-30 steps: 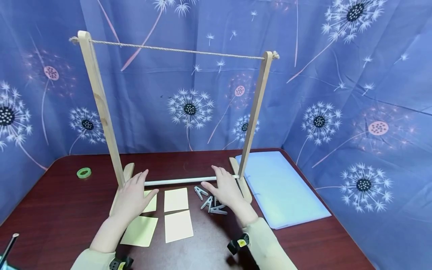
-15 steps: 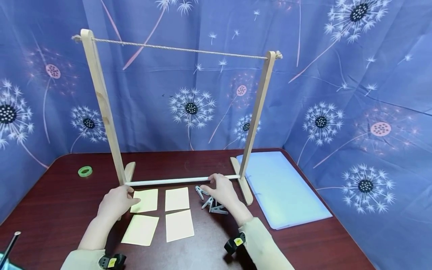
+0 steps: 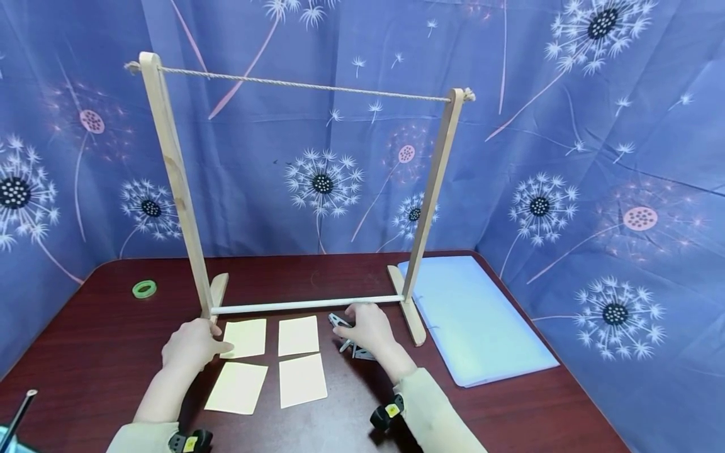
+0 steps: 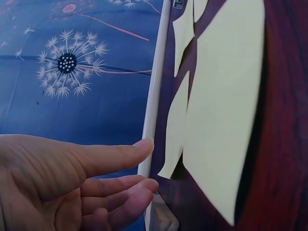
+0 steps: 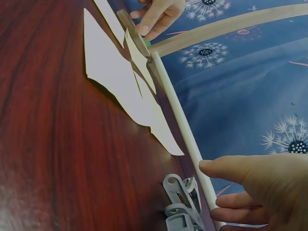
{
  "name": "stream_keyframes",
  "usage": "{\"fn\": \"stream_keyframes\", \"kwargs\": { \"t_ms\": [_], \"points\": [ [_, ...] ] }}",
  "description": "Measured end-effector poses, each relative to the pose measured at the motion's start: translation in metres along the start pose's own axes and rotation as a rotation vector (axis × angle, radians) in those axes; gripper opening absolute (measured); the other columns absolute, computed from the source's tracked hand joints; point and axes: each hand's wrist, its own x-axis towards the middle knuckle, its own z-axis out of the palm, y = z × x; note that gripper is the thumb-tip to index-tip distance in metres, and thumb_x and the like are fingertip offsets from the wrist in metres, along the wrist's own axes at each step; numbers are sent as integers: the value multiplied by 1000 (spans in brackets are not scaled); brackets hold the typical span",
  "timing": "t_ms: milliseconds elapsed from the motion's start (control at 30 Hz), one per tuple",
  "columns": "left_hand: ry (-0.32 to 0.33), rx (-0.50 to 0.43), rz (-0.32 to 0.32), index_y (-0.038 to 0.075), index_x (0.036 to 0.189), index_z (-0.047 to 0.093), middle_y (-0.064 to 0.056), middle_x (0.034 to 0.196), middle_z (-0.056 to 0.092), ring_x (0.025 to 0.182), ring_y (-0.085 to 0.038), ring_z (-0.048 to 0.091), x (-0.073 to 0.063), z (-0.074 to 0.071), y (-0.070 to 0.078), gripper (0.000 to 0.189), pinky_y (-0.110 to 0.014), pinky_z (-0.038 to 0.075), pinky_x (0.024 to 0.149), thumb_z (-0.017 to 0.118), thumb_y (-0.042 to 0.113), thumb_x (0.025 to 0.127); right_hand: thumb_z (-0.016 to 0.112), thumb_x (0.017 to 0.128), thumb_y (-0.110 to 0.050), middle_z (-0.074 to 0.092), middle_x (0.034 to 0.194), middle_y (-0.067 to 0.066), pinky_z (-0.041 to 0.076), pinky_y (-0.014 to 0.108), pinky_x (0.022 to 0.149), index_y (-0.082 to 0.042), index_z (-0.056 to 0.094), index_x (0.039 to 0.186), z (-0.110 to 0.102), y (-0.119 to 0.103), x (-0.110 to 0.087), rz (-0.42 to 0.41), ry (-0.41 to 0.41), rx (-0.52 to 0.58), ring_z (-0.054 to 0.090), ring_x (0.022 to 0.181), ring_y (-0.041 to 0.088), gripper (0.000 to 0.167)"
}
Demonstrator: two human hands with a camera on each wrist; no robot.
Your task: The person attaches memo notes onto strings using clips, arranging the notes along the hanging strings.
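Four pale yellow notes lie in a square on the dark red table, in front of a white dowel that joins the feet of a wooden stand. My left hand rests by the stand's left foot, next to the far left note, fingers relaxed and holding nothing. My right hand hovers over a small heap of grey clothespins. In the right wrist view its thumb and fingers are spread apart just above the clothespins, gripping none.
A rope runs between the tops of the stand's two posts. A stack of pale blue sheets lies to the right of the stand. A green tape ring sits at the far left, a dark rod at the near left corner.
Both hands have drawn back from the dowel. The left hand slid left and nearer, off the notes; the right hand came down over the clothespins.
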Motion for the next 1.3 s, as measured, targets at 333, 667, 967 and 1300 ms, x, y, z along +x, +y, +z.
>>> {"fn": "stream_keyframes", "kwargs": {
  "t_ms": [333,667,967,1300],
  "points": [
    [13,61,16,-3,116,65,-28,104,66,79,-38,63,3,8,5,56,-43,48,56,83,28,73,82,76,-37,69,80,2,46,27,59,-7,73,98,8,-3,0,-18,-37,-85,60,68,13,38],
    [52,39,50,-5,115,64,-23,92,68,76,-39,63,8,10,5,50,-46,49,54,78,22,75,83,76,-28,67,76,0,49,31,67,-8,72,93,11,-3,0,-8,-45,-126,59,74,16,28],
    [74,104,80,2,85,67,-25,79,65,70,-41,62,16,11,5,31,-48,47,53,79,29,77,81,75,-24,68,72,-4,48,36,68,-15,75,88,13,-2,3,-29,7,-206,61,74,18,17],
    [12,130,45,-1,89,67,-23,81,65,71,-38,63,23,15,6,37,-46,48,53,77,33,81,78,74,-17,71,86,0,48,30,67,-14,75,94,7,-3,0,-56,105,-59,62,73,15,20]
  ]
}}
